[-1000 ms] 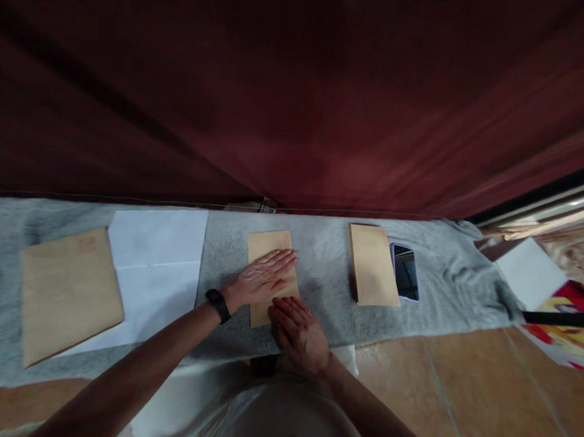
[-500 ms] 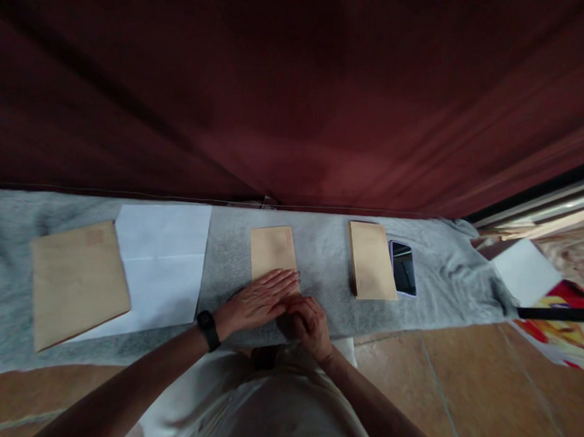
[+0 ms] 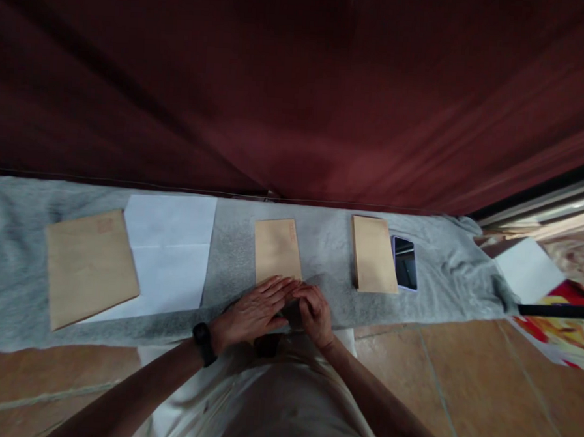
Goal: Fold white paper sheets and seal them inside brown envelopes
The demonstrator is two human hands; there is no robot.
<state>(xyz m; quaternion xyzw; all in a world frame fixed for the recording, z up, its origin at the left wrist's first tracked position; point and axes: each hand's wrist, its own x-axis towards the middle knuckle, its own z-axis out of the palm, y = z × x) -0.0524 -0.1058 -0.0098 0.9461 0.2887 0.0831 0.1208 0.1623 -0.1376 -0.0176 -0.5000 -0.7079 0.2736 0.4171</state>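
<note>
A small brown envelope (image 3: 277, 247) with a faint red print lies at the middle of the grey cloth, its near end covered by my hands. My left hand (image 3: 255, 310), a black watch at its wrist, rests flat across that end with the fingers stretched out. Beside it, my right hand (image 3: 315, 313) is closed, its fingers curled at the envelope's near right corner and touching the left fingertips. The exact grip there is partly hidden.
To the left a large brown envelope (image 3: 91, 270) overlaps white paper (image 3: 172, 258) with a crease. On the right stand a stack of brown envelopes (image 3: 374, 255) and a phone (image 3: 405, 263). A dark red curtain (image 3: 298, 101) hangs behind the grey cloth (image 3: 231, 261); tiled floor (image 3: 396, 367) lies in front.
Both hands have slid a little toward my body along the envelope, showing more of it. The fingertips of the two hands are now closer together. The view has shifted slightly.
</note>
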